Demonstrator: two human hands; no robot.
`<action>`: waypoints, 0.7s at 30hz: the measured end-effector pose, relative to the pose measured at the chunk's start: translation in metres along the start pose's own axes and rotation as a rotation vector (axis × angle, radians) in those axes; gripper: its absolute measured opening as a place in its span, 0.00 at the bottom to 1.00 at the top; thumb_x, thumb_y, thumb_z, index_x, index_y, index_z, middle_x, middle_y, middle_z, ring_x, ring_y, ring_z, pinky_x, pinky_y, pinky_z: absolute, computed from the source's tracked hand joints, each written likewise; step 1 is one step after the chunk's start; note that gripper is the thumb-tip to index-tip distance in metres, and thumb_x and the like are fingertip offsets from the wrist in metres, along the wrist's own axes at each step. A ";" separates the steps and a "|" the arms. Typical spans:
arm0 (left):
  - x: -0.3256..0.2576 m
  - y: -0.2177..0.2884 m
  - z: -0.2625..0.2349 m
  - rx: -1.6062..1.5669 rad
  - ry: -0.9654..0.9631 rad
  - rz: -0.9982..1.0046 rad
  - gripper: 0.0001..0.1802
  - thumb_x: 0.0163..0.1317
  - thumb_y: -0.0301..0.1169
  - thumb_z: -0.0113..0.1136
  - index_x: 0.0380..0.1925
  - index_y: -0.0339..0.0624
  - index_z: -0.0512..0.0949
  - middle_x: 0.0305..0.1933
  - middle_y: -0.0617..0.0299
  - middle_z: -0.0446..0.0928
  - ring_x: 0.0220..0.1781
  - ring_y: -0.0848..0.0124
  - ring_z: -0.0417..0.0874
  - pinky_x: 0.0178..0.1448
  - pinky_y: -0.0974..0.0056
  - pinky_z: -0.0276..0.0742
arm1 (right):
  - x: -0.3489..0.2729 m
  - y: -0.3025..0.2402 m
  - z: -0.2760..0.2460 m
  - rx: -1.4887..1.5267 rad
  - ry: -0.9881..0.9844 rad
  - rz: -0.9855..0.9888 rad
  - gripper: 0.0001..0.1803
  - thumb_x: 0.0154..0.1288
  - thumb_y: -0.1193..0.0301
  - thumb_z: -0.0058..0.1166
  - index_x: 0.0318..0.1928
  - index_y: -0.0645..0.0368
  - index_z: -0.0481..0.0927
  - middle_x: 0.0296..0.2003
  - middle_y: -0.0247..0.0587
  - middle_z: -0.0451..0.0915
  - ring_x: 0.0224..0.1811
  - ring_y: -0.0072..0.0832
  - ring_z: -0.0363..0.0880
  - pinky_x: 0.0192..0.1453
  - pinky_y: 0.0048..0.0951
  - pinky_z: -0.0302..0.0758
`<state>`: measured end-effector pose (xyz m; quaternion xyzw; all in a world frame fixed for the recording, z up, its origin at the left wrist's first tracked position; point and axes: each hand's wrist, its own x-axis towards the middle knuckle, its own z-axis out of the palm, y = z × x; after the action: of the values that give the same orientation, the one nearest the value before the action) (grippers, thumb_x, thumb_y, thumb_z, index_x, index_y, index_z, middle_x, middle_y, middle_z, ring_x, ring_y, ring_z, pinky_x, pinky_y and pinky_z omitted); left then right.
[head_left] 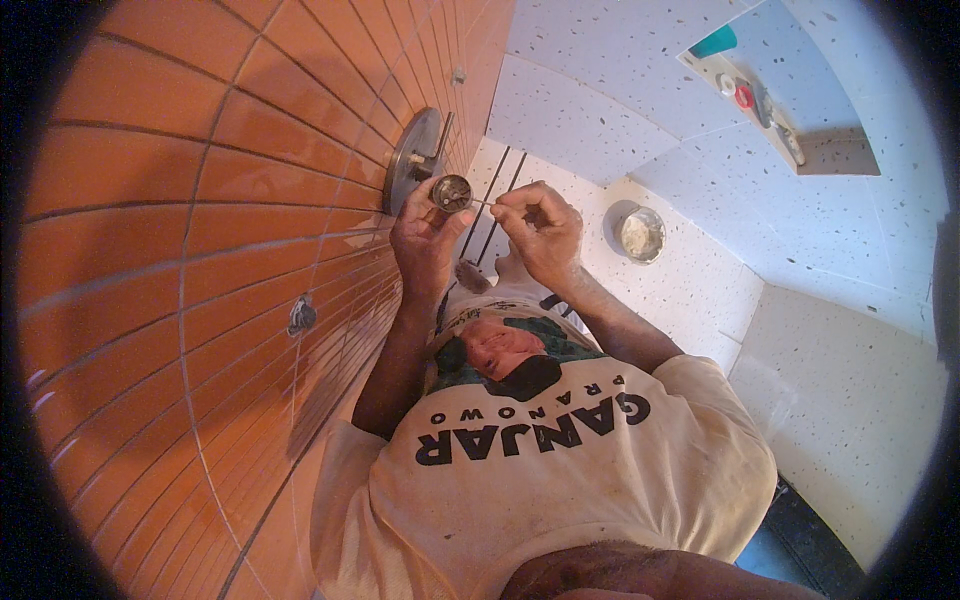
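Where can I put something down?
The white floor between the bucket and the right forearm looks bare. The wall nook is crowded with small things. By the orange wall it's tight too: left hand, metal cup and right hand sit close together.

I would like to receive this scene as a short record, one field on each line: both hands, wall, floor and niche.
left hand: holds a round, hollow metal fitting, open face toward the camera
right hand: pinches a thin rod at the fitting's right side; whether it goes in cannot be told
wall: orange tiles, with a round metal plate just beyond the left hand
floor: pale, speckled; a round container of pale material stands to the right
niche: holds a green item and a red one, among others
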<state>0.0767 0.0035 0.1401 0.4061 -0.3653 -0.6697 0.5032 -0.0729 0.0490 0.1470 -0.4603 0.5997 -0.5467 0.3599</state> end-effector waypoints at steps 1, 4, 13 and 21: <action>0.001 -0.001 0.000 -0.006 0.002 -0.004 0.26 0.55 0.19 0.65 0.54 0.30 0.70 0.46 0.58 0.78 0.47 0.73 0.80 0.53 0.70 0.77 | 0.001 -0.001 0.000 -0.021 0.003 -0.002 0.05 0.60 0.77 0.63 0.36 0.62 0.80 0.30 0.39 0.81 0.32 0.20 0.80 0.37 0.23 0.78; 0.003 -0.005 -0.002 -0.028 0.009 -0.014 0.26 0.55 0.21 0.66 0.54 0.30 0.70 0.46 0.58 0.78 0.47 0.73 0.80 0.52 0.70 0.77 | 0.005 -0.001 0.002 -0.070 0.013 -0.023 0.05 0.60 0.77 0.62 0.36 0.62 0.80 0.31 0.39 0.81 0.32 0.23 0.81 0.37 0.24 0.78; 0.014 -0.013 -0.003 -0.108 0.049 -0.050 0.25 0.56 0.27 0.67 0.53 0.31 0.72 0.43 0.61 0.77 0.44 0.73 0.79 0.49 0.67 0.80 | 0.023 0.010 0.007 -0.119 -0.016 -0.035 0.06 0.58 0.76 0.62 0.37 0.62 0.81 0.30 0.38 0.81 0.31 0.22 0.80 0.36 0.25 0.77; 0.019 -0.024 -0.008 -0.160 0.076 -0.015 0.25 0.56 0.29 0.67 0.53 0.32 0.73 0.42 0.61 0.78 0.43 0.74 0.80 0.48 0.65 0.82 | 0.030 0.000 0.014 -0.176 -0.032 -0.044 0.07 0.59 0.75 0.63 0.37 0.62 0.81 0.29 0.38 0.81 0.30 0.22 0.80 0.36 0.25 0.77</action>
<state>0.0715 -0.0100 0.1116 0.3925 -0.2882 -0.6847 0.5423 -0.0698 0.0159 0.1472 -0.5118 0.6293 -0.4922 0.3157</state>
